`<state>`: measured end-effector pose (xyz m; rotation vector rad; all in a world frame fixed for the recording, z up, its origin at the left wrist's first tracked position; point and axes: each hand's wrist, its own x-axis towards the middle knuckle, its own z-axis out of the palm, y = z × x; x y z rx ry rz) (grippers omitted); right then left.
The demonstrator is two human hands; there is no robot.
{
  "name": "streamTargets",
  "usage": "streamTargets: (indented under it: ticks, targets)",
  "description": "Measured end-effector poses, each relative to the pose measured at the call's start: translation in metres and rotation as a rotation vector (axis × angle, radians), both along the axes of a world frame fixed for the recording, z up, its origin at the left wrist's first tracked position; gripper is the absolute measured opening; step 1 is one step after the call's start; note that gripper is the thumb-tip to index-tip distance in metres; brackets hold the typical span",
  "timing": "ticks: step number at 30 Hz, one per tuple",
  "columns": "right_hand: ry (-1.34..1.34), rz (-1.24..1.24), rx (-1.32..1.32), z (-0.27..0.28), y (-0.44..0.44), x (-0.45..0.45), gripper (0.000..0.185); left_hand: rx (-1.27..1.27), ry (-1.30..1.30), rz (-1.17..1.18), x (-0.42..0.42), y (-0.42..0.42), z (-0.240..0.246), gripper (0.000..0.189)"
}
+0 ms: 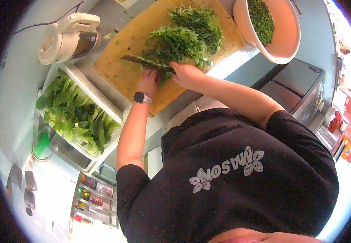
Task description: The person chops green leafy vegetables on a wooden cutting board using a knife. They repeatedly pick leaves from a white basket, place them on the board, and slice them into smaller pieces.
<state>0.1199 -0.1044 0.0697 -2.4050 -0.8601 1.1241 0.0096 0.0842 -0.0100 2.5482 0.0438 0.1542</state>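
My right hand is closed around the handle of a kitchen knife, whose dark blade points left with bits of green on it. Close to the near side of the blade, my left hand, with a watch on the wrist, holds down leafy greens; its fingers are blurred and partly hidden. Both hands are over a yellowed cutting board. Beyond the knife, chopped greens lie in heaps across the board.
A white perforated basket of whole leafy greens stands at the left, below a cream blender or kettle-like jug with a cord nearby. At the upper right, a large pale bowl holds finely chopped greens.
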Motion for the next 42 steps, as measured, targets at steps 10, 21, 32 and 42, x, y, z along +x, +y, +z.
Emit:
streamTargets:
  ticks: [10,21,32,42]
  targets:
    - [0.096,-0.023,0.034,0.018,-0.020,0.077,0.052,-0.199,-0.127,0.042,0.003,-0.005,0.010,0.027]
    - [0.027,0.073,-0.083,0.049,-0.053,-0.002,0.044,-0.025,-0.107,0.022,-0.010,-0.001,-0.025,0.034]
    - [0.000,-0.007,0.041,0.003,0.005,-0.002,0.045,-0.006,-0.040,0.017,-0.010,-0.001,-0.011,0.039]
    - [0.050,0.034,-0.112,0.060,-0.051,0.001,0.042,0.017,-0.168,0.026,-0.008,-0.002,-0.020,0.033]
